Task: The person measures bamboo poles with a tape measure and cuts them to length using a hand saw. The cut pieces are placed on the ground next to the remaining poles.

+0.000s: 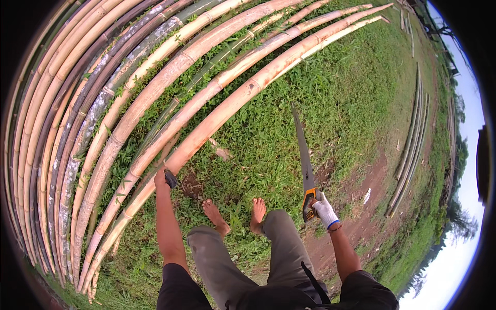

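Note:
My right hand (324, 210), in a white glove, grips the yellow-and-black handle of a long hand saw (304, 155). The saw's dark blade points away from me over the grass. My left hand (162, 179) is bare and closed on a small dark object (170, 179). It rests against the nearest pale bamboo pole (227, 106), beside the point where that pole crosses a thinner one. My bare feet (235, 212) stand on the grass between the two hands.
Several long bamboo poles (77, 113) lie side by side across the left, some tan, some dark or green. A second bundle of poles (411, 150) lies at the right. A strip of bare reddish soil (356, 206) runs beside my right leg.

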### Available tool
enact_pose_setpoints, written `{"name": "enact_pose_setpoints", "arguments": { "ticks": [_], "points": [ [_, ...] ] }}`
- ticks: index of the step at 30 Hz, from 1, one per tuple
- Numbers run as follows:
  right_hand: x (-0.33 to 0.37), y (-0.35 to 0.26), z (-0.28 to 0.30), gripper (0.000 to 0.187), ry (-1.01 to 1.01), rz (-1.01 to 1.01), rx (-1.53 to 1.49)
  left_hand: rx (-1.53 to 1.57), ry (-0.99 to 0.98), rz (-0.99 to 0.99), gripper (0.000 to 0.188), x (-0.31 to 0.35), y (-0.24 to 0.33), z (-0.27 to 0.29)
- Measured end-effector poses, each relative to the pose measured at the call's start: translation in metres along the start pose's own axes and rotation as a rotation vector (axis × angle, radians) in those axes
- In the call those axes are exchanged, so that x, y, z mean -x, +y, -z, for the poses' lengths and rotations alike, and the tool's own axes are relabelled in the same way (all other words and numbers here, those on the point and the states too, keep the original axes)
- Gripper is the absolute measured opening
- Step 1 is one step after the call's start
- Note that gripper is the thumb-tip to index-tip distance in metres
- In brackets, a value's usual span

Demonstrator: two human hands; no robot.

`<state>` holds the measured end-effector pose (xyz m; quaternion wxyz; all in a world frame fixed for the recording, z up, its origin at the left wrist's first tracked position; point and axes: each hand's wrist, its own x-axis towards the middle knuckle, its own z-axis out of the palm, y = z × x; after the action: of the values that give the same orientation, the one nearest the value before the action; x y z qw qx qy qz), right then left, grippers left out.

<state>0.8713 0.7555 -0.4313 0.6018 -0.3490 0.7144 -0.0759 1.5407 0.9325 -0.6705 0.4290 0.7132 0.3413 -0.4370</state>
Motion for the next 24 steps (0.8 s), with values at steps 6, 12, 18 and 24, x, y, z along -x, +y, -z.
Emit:
{"name": "enact_pose_setpoints", "arguments": {
  "ticks": [6,12,18,24],
  "points": [
    [-0.115,0.083,-0.056,0.039,0.635,0.348,0.874,-0.432,0.033,-0.592,0.051,-0.012,0.012,0.028],
    [-0.257,0.16,-0.054,0.063,0.487,-0.074,1.093,-0.601,0.065,-0.785,0.058,-0.004,0.006,0.019],
    [-0.327,-0.006,-0.15,0.066,0.198,0.683,1.276,-1.053,0.112,-1.064,0.092,0.02,0.019,0.019],
    [-0.247,-0.158,-0.347,0.073,0.108,2.012,1.037,-1.431,0.273,-1.235,0.112,0.041,-0.005,0.006]
  ]
}}
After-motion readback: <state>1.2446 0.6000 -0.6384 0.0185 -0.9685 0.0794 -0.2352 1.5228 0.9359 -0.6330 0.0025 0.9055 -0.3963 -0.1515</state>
